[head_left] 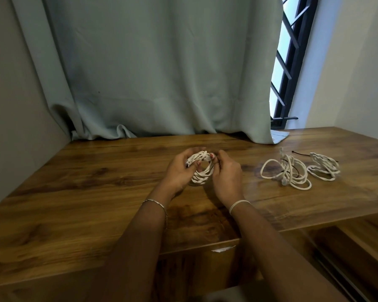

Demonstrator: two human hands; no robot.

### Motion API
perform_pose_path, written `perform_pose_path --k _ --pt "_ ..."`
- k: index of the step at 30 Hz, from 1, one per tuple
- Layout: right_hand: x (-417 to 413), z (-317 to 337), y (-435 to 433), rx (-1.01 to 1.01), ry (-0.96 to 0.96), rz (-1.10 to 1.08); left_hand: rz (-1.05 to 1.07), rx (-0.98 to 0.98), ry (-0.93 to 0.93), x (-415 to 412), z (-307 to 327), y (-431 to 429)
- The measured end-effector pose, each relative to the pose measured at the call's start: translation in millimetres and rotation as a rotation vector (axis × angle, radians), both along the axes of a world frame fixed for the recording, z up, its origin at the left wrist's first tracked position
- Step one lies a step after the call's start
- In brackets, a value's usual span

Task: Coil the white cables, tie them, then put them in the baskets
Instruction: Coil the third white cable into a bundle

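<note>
- Head view: we hold a coil [203, 176] of white cable just above the table [96, 182], out in front of us near the middle of the wood.
- Our left hand [179, 168] curls round the coil's left side, thumb across the loops. Our right hand [226, 173] pinches the loops at the top right. Both hands are clamped on the coil.
- No tie shows on this coil, so we judge that tying comes next. If either hand eases off before a tie goes round, the springy loops will likely fan open and undo the winding.
- A plug end sticks out by our left thumb. It could snag a loop, or slip free and start to unwind.
- A dark tie [300, 153] lies well to our right, near a loose cable [288, 171] and a second bundle [324, 167]. Reaching for it leaves one hand holding every loop, and that is where a slip is most likely.
- A dark strand also runs among the loose cable's loops; we cannot tell whether it is the same tie. Pulling it may drag that cable along.
- No basket is in view, so we cannot say where the coil must go.
</note>
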State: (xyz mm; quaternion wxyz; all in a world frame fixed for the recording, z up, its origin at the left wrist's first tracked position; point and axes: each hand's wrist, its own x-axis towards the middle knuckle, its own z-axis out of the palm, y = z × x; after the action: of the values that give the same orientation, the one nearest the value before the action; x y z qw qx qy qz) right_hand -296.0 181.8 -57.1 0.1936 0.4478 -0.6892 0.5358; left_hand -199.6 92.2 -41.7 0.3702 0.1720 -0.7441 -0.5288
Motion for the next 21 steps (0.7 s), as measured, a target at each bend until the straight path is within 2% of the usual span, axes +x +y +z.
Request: perform_pose_path --k 7,15,21 --pt "-1.6 0.4 -0.9 -0.039 0.002 -0.019 -0.010 -0.014 -0.021 -2.2 0.5 0.5" --pt "-2.3 3.8 -0.6 -0.102 -0.103 0.032 -0.027 -0.064 -0.039 -0.3 -2.0 -0.2" --pt "-6.6 0.5 0.5 -0.026 -0.124 0.129 0.041 -0.073 -0.057 -0.2 -5.6 -5.1"
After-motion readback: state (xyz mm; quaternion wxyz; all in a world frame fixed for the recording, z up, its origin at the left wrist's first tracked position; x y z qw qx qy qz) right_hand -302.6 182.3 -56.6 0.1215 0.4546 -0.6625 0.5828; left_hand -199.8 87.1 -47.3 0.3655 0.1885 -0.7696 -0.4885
